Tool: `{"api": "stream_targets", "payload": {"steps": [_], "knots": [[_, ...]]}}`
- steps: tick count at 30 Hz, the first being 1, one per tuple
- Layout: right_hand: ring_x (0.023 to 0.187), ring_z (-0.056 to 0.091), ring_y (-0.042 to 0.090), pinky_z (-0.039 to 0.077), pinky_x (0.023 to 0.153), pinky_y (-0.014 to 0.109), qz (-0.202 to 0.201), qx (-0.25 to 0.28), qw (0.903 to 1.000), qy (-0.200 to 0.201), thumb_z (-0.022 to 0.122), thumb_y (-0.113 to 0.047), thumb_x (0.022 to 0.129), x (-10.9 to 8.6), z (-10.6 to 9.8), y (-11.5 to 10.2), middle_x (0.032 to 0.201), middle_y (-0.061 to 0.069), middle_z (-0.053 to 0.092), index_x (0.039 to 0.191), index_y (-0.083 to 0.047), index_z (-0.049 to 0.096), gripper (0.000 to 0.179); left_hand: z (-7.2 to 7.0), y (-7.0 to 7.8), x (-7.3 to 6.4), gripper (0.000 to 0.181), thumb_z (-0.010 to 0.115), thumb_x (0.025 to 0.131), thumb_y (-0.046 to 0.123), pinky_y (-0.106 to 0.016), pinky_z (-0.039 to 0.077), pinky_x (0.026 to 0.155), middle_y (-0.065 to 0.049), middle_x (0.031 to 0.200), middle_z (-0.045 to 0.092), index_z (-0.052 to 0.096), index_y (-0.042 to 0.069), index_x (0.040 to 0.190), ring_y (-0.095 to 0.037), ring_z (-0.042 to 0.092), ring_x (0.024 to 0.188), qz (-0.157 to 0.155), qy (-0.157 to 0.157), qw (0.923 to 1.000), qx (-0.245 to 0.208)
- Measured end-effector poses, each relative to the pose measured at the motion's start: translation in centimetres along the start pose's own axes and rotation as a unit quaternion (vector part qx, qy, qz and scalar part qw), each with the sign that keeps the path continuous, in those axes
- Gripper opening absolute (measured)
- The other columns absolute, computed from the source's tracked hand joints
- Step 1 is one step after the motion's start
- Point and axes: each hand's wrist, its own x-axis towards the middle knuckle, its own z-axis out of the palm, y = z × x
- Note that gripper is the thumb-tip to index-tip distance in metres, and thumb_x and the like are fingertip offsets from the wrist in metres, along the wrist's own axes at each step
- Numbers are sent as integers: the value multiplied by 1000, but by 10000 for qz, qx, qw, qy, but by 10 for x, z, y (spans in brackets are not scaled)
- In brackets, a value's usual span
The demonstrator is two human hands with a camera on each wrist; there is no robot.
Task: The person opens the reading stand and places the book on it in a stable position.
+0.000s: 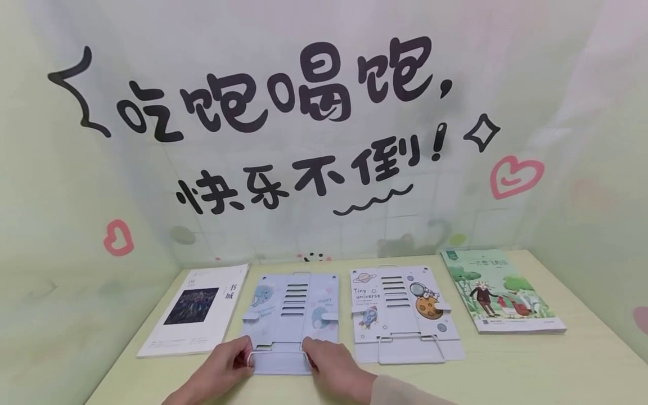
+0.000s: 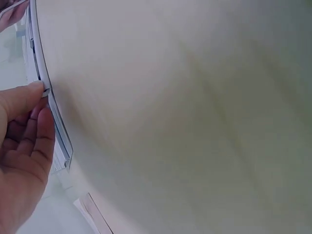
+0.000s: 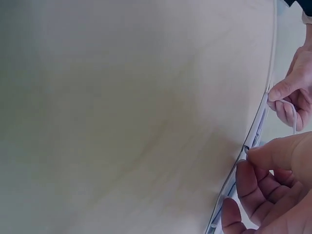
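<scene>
A light blue folding book stand (image 1: 295, 360) with cartoon prints and slots lies flat on the table. My left hand (image 1: 225, 365) pinches the left side of the white wire bracket (image 1: 278, 352) at its lower edge. In the left wrist view, the thumb and fingers of that hand (image 2: 24, 131) meet at the stand's thin edge (image 2: 59, 127). On the bracket's right side, my right hand (image 1: 334, 365) pinches the wire. The right wrist view has this hand (image 3: 273, 183) close up, its fingertips at the edge; the curled fingers partly hide the wire.
Right of the blue stand lies a white stand (image 1: 372, 332) with space prints and its own wire bracket (image 1: 411, 363). A white book (image 1: 189, 334) lies at the far left, a green picture book (image 1: 501, 281) at the far right. A lettered backdrop (image 1: 314, 152) closes off the table's back.
</scene>
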Motion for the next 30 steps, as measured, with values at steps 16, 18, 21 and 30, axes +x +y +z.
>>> {"api": "stream_targets", "payload": {"steps": [16, 18, 21, 30], "knots": [[63, 43, -1, 41, 59, 13, -34, 1339, 9910, -66, 62, 2, 81, -5, -12, 18, 68, -11, 51, 77, -13, 58, 15, -6, -2, 0, 19, 73, 78, 8, -18, 44, 51, 8, 71, 57, 54, 9, 77, 6, 47, 63, 68, -211, 9996, -195], [67, 48, -1, 44, 62, 15, 198, 2008, 9793, 125, 62, 4, 79, -4, -18, 26, 73, -6, 59, 81, -8, 63, 12, -12, -1, 2, 16, 72, 81, 16, -18, 46, 54, 7, 74, 58, 58, 8, 82, 4, 49, 65, -288, -279, 9985, -372], [71, 53, 5, 46, 63, 17, 749, 2777, 9567, 449, 62, 5, 80, 0, -32, 38, 81, 4, 64, 91, -1, 64, 13, -21, 5, 11, 16, 69, 85, 18, -19, 46, 58, 4, 77, 60, 61, 4, 88, 1, 51, 67, -783, 131, 9957, -481], [96, 56, 21, 51, 84, 34, 2147, 3953, 8887, 881, 55, -2, 90, 17, -55, 58, 111, 21, 60, 120, 12, 54, 33, -35, 5, 52, 18, 65, 88, 13, -18, 47, 63, -7, 89, 65, 63, -1, 100, -6, 54, 73, -2157, 1991, 9559, 33]]}}
